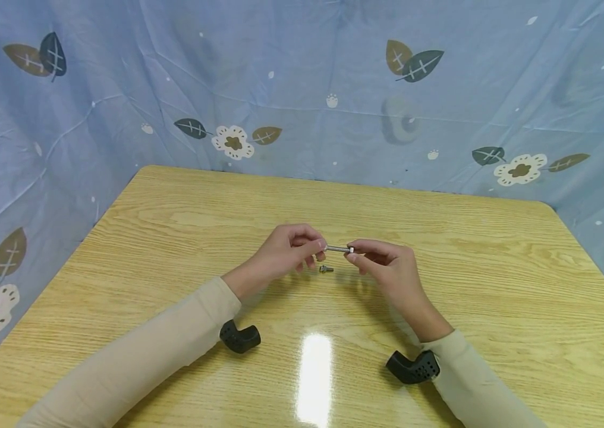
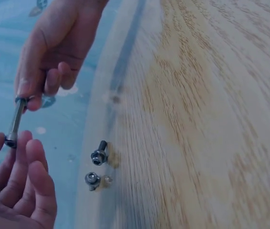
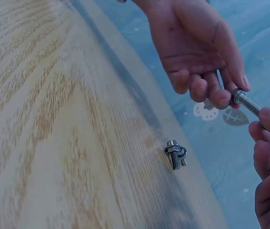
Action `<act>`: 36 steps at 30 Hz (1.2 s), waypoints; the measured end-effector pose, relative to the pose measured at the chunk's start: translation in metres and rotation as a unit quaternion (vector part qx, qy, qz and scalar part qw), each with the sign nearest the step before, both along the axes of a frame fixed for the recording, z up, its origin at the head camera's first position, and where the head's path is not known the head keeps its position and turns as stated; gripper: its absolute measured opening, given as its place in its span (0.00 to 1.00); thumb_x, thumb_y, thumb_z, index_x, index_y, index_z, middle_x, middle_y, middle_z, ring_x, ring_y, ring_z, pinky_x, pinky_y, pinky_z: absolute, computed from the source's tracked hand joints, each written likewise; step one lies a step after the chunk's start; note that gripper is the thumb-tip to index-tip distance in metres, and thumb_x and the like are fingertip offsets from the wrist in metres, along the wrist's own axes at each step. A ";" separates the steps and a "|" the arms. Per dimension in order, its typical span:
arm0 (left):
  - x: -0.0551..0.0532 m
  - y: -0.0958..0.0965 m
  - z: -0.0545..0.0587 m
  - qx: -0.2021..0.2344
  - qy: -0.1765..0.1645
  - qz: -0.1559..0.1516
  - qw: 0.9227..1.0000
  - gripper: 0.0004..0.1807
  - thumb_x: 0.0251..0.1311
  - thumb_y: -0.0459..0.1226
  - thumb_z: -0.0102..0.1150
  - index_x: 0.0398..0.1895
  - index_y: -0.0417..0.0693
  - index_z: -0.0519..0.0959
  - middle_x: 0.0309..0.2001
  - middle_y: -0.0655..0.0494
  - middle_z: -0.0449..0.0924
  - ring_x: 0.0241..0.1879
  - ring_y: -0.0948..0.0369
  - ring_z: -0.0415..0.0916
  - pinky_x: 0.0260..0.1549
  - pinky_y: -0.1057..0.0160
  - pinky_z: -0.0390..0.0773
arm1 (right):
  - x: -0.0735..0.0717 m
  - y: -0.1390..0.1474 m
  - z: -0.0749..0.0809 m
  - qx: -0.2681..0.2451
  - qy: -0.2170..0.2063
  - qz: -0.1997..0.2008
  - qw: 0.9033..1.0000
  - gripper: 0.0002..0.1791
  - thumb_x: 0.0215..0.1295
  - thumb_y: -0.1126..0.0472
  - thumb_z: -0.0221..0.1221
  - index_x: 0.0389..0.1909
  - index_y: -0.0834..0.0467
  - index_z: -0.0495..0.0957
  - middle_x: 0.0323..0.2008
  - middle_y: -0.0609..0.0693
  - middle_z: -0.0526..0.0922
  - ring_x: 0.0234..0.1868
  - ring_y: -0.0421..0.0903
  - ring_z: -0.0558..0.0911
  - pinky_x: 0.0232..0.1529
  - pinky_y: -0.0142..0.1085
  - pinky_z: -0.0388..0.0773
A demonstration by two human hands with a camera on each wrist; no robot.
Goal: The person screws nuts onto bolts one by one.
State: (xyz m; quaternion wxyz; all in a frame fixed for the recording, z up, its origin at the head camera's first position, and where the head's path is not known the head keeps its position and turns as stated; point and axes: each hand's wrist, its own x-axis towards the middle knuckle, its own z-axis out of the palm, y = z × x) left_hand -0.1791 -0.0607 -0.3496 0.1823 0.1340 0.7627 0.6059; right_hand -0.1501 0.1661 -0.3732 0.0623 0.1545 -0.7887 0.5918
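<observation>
Over the middle of the tabletop [image 1: 200, 205], a long metal bolt [image 1: 338, 248] is held up between a person's two hands, with part of its shank bare in the gap. The left hand [image 1: 288, 249] pinches one end between thumb and fingertips, its other fingers loosely bent. The right hand [image 1: 390, 264] pinches the opposite end the same way, at a wider piece (head or nut, too small to tell which). Beneath the hands, two short bolts rest on the tabletop, one [image 2: 99, 155] just beside the other [image 2: 92, 179]; neither hand touches them. In the right wrist view they overlap, one partly hiding the other. Both arms wear beige sleeves, the left one [image 1: 157, 351] reaching in from the lower left and the right one [image 1: 478, 380] from the lower right. Black curved holders [image 1: 240, 337] sit at both wrists. A bright glare patch [image 1: 314, 380] lies on the wood between the arms, and a blue cloth [image 1: 302, 71] (printed with flowers and leaves) hangs behind.
</observation>
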 end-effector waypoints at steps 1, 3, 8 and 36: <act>0.000 0.000 0.000 0.002 0.004 0.000 1.000 0.09 0.69 0.42 0.55 0.44 0.48 0.80 0.42 0.39 0.84 0.37 0.42 0.79 0.29 0.58 0.76 | 0.000 0.000 0.000 -0.002 -0.003 0.000 1.000 0.15 0.62 0.62 0.65 0.47 0.66 0.82 0.32 0.38 0.86 0.27 0.52 0.82 0.28 0.39 0.80; 0.000 0.000 0.000 0.004 0.012 0.001 1.000 0.08 0.68 0.40 0.56 0.43 0.48 0.81 0.42 0.39 0.84 0.35 0.46 0.80 0.30 0.58 0.77 | 0.000 0.000 0.000 -0.006 -0.009 0.000 1.000 0.16 0.62 0.63 0.65 0.48 0.67 0.81 0.32 0.36 0.86 0.28 0.51 0.83 0.30 0.39 0.81; 0.000 0.001 0.000 0.011 0.034 0.003 0.999 0.07 0.67 0.38 0.58 0.43 0.47 0.81 0.43 0.38 0.84 0.31 0.55 0.80 0.30 0.56 0.78 | 0.000 0.000 -0.001 -0.010 -0.017 -0.003 1.000 0.15 0.61 0.63 0.65 0.47 0.65 0.82 0.30 0.36 0.85 0.26 0.51 0.81 0.27 0.39 0.79; 0.000 0.002 -0.003 0.023 0.028 0.003 0.999 0.07 0.66 0.39 0.58 0.44 0.47 0.81 0.44 0.38 0.83 0.39 0.39 0.78 0.32 0.56 0.77 | -0.001 -0.001 -0.005 -0.036 -0.004 -0.010 0.999 0.12 0.60 0.65 0.66 0.43 0.66 0.84 0.30 0.37 0.86 0.28 0.47 0.83 0.29 0.38 0.80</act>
